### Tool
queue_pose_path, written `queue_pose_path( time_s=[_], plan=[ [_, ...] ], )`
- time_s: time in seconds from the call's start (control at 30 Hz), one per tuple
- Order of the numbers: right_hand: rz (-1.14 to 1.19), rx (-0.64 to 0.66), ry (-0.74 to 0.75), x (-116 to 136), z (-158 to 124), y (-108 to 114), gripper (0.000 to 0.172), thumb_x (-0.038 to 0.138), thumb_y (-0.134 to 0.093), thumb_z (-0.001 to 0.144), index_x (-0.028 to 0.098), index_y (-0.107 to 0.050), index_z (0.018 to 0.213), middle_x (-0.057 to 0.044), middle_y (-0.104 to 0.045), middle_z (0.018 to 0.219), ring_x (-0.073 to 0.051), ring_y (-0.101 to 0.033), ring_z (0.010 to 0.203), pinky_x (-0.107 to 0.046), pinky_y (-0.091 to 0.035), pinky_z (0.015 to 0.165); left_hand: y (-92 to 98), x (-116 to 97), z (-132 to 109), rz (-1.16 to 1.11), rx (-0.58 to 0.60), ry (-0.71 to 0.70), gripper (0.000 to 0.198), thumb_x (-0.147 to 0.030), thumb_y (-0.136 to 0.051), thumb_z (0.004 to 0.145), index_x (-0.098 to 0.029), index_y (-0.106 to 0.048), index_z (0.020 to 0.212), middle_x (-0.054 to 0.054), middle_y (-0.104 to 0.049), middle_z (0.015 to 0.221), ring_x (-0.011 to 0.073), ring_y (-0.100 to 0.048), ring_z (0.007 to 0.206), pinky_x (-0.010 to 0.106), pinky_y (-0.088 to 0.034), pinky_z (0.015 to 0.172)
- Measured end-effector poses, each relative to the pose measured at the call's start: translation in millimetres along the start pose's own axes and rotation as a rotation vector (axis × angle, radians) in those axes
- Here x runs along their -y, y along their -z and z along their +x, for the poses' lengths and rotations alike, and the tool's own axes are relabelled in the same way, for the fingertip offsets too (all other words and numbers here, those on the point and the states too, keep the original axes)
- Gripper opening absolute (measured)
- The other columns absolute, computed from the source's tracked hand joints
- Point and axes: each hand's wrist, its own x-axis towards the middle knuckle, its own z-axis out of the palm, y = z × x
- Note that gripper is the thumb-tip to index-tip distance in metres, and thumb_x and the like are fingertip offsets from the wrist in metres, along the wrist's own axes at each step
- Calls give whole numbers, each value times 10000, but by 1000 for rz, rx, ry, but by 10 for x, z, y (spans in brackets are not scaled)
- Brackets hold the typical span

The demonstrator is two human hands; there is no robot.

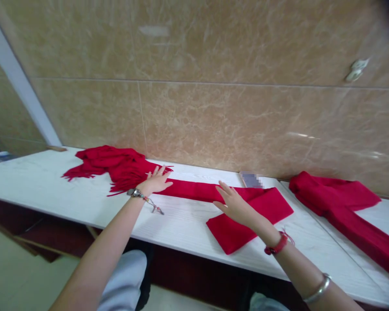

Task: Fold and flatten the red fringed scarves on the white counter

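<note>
A red scarf lies as a long flat band on the white table, its right part folded over at an angle. My left hand is open, fingers spread, over the band's left end beside red fringe. Farther right, my right hand is open too, palm down over the band near the fold. Whether either palm presses on the cloth or hovers just above it, I cannot tell. A crumpled heap of red fringed cloth lies to the left of my left hand.
Another folded red cloth lies at the right, one strip running toward the near edge. A phone-like flat object, partly blurred out, rests by the tiled wall. The white table has a seam on the right and dark open shelving below.
</note>
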Motion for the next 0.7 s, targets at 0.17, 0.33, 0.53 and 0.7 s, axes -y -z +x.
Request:
queue_pose_path(
  time_s=[0.17,0.33,0.53,0.7],
  plan=[
    [114,211,63,762,537,87,385,291,-457,838,108,-543,1165,-153,-525,1240,-261,-431,1192,-382,-337,982,-176,776,-126,-18,4,231,622,-500,-309,856,-180,-245,1384,118,-89,1475,425,-46,1300,606,-147,982],
    [134,296,16,1410,955,-22,415,312,-410,860,58,-521,1168,-186,-561,1168,-280,-511,1093,-369,-414,877,-268,878,-158,23,-73,242,662,-551,-364,808,-231,-259,1378,129,-75,1477,379,-102,1314,590,-183,983],
    [53,372,-174,1710,1160,-343,461,203,-365,858,-5,-397,1269,-267,-396,1310,-320,-389,1207,-439,-384,902,-289,837,-189,131,-119,-76,577,-215,-377,806,-283,-266,1368,35,-67,1488,270,1,1346,547,-86,1029],
    [5,424,-160,1683,1209,-512,449,81,-354,821,-17,-422,1254,-294,-362,1320,-341,-389,1207,-476,-389,892,-131,807,-56,97,61,-175,729,-174,-457,692,-233,-232,1383,87,-196,1458,272,-86,1340,541,-77,1029]
  ],
)
